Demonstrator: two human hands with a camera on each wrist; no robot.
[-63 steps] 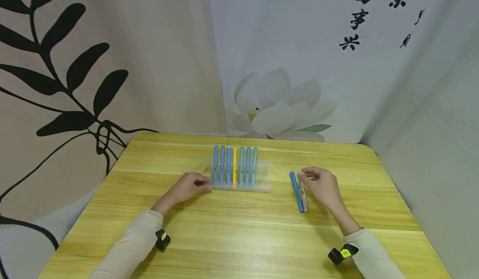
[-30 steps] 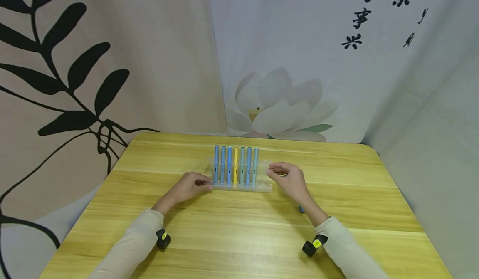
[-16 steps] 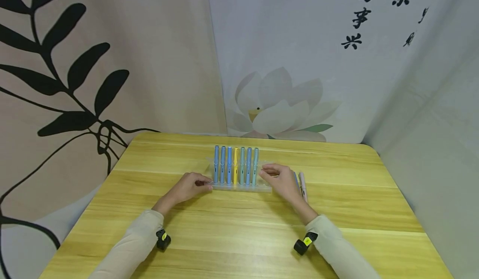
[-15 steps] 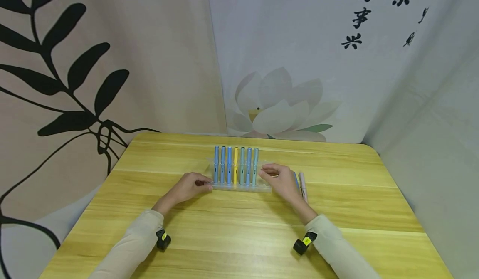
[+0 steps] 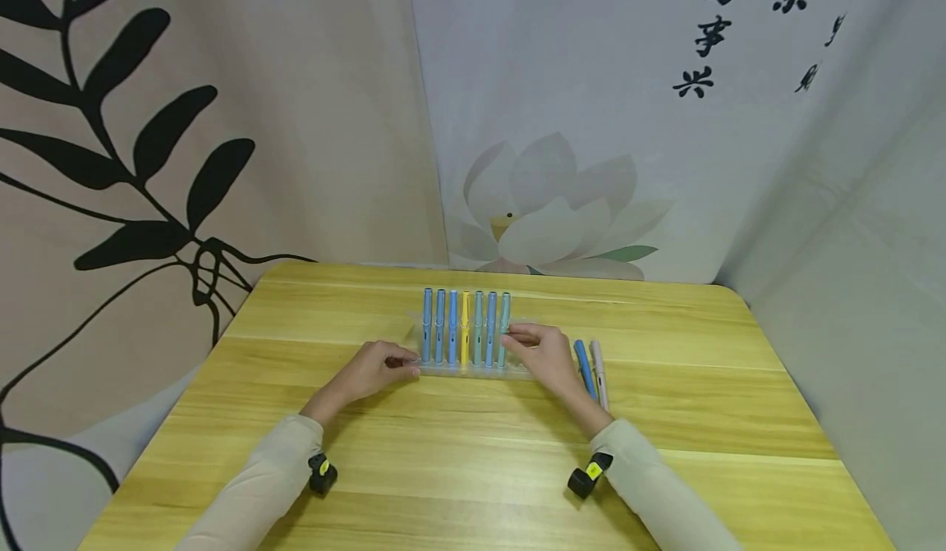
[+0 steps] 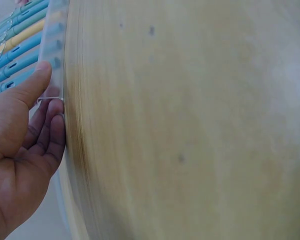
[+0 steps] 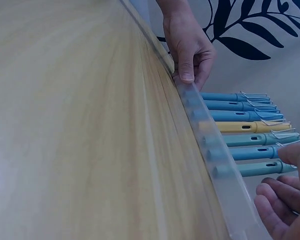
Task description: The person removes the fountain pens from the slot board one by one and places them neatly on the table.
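A clear plastic pen rack point(image 5: 476, 371) stands towards the back of the table, with several capped pens upright in a row: blue, one yellow pen point(image 5: 465, 325), and teal. My left hand point(image 5: 373, 366) pinches the rack's left end, its thumb point(image 6: 37, 82) on the front edge and its fingers behind. My right hand point(image 5: 547, 358) is at the rightmost teal pen point(image 7: 255, 168). In the right wrist view its thumb point(image 7: 291, 154) and fingers point(image 7: 280, 200) lie apart on either side of that pen's upper part.
A loose blue pen point(image 5: 584, 366) and a pale pinkish-grey pen point(image 5: 599, 370) lie side by side on the wooden table point(image 5: 443, 469), right of the rack and partly behind my right forearm. A printed curtain point(image 5: 332, 124) hangs along the table's back edge.
My right hand has left the pale loose pen and moved left to the rack's right end, then on to the last teal pen. My left hand stays at the rack.
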